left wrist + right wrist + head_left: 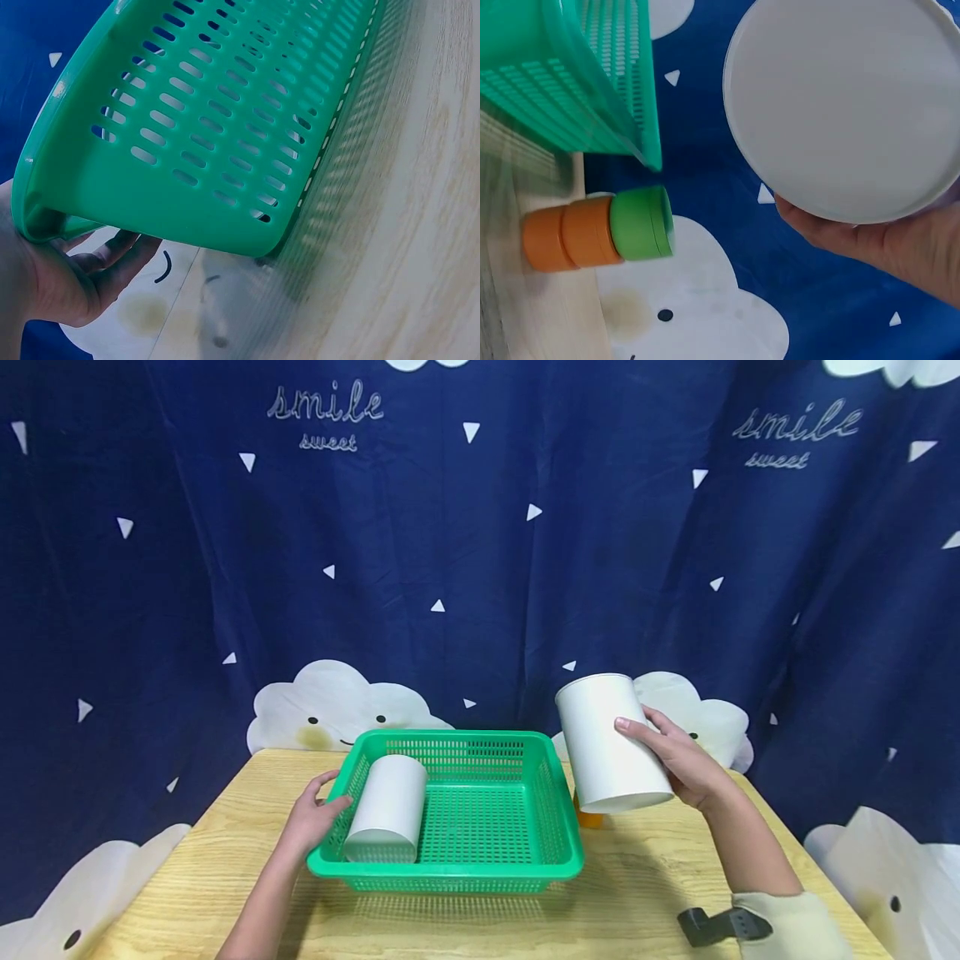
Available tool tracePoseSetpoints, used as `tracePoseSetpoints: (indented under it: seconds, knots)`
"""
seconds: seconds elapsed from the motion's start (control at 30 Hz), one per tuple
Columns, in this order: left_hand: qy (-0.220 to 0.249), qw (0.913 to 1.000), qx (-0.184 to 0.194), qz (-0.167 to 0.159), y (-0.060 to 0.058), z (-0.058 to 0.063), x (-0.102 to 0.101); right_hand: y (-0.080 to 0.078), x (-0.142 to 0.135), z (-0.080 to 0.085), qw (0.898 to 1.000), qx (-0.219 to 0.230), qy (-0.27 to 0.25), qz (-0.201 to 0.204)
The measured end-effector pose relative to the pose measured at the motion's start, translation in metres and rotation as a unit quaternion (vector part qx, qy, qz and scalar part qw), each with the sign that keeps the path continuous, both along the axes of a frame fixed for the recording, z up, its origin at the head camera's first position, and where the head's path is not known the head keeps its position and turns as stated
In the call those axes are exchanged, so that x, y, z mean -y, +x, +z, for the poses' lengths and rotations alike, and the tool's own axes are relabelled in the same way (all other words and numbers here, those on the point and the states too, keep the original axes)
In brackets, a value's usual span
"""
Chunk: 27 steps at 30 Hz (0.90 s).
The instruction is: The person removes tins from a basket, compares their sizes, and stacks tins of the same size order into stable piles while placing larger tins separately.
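Note:
A white cylindrical canister (pixel 609 745) is held up by my right hand (pixel 678 760), tilted, over the table just right of the basket. The thumb lies along its side; in the right wrist view the round end of the canister (pixel 840 105) hides most of the fingers. My left hand (pixel 315 817) grips the left rim of a green plastic basket (pixel 450 872), thumb over the edge. From the left wrist, the left fingers (pixel 120 266) curl under that rim. Inside the basket, along its left side, lies a second white canister (pixel 390 802).
Beside the basket's right side stands a stack of cups, two orange (pixel 589 232) and a green one (pixel 641 223) on top. The wooden table (pixel 217 827) ends at a dark blue curtain (pixel 420 543) with cloud shapes. A dark strap (pixel 723 927) circles the right wrist.

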<state>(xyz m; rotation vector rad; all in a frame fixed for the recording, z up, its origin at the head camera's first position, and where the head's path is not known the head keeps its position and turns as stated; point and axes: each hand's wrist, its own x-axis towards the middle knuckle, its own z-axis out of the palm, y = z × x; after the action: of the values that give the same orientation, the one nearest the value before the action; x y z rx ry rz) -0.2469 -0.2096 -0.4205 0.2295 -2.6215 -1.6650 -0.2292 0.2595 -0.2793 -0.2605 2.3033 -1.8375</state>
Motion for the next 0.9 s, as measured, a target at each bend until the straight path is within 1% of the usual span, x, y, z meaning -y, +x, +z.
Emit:
tracePoseSetpoints:
  seconds: [0.2, 0.47, 0.77, 0.9]
  knots:
    - [0.002, 1.0000, 0.002, 0.004, 0.000, 0.000, -0.001, 0.002, -0.019, 0.000, 1.000, -0.010, -0.002, -0.019]
    - [0.001, 1.0000, 0.003, 0.001, 0.000, 0.000, 0.000, 0.000, -0.041, -0.007, 0.999, -0.014, -0.002, -0.046]
    - [0.006, 1.0000, -0.002, 0.004, 0.000, 0.000, -0.001, -0.003, -0.054, -0.015, 0.996, -0.024, 0.008, -0.085]
    - [0.005, 1.0000, -0.003, 0.005, 0.001, 0.000, -0.001, -0.007, -0.058, -0.020, 0.994, -0.029, 0.002, -0.107]
